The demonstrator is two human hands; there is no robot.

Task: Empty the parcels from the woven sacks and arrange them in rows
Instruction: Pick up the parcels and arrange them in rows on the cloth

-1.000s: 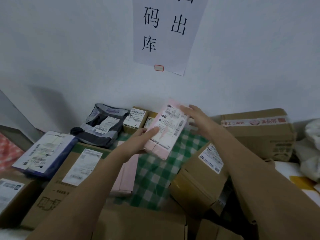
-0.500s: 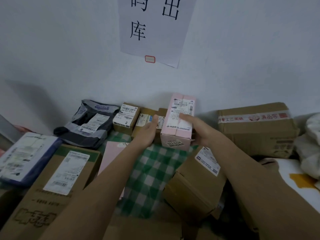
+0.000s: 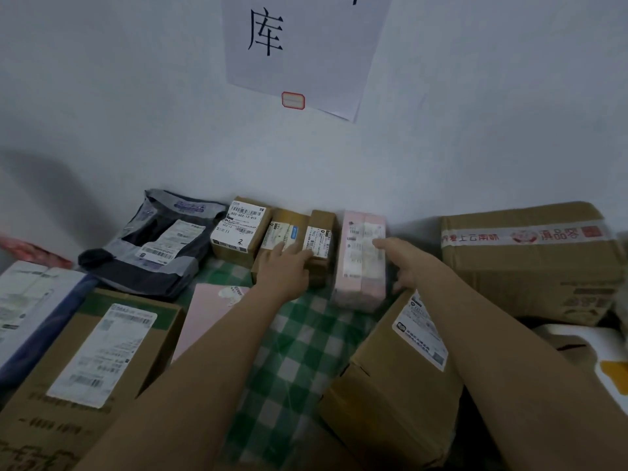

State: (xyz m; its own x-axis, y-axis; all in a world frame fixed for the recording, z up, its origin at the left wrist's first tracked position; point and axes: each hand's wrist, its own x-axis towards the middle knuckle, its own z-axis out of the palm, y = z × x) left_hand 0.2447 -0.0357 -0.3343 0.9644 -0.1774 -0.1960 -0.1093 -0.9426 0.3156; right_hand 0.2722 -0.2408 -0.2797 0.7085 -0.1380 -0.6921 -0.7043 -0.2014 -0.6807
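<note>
Setting the pink parcel [image 3: 362,263] into the back row against the wall [image 3: 475,147], at about one o'clock from the middle of the green checked cloth [image 3: 299,351]. Standing upright on its end there, label facing forward, just beside the small brown box [image 3: 321,243] at its nine o'clock side. Right hand [image 3: 404,266] resting on the parcel's right edge, index finger stretched across the label, remaining fingers loosely curled at the lower corner; touching rather than clamping, as far as can be told. Left hand [image 3: 285,270] lying flat with straight fingers on the small brown boxes, holding nothing, steadying them.

Doing this step well, by judgement: keeping the left hand pressing the brown boxes so the row is not sliding toward nine o'clock while nudging the pink parcel flush against them. Pushing low on the parcel rather than at the top, since a tall narrow package standing on a soft cloth is likely tipping easily. Squaring its back face to the wall and keeping the label readable like the labelled carton [image 3: 239,229] and the grey mailer bag [image 3: 153,246] further along toward ten o'clock. Letting go only once standing steady. Minding the large taped carton [image 3: 530,260] at three o'clock and the tilted box [image 3: 397,375] at five o'clock when drawing the right arm back.
</note>
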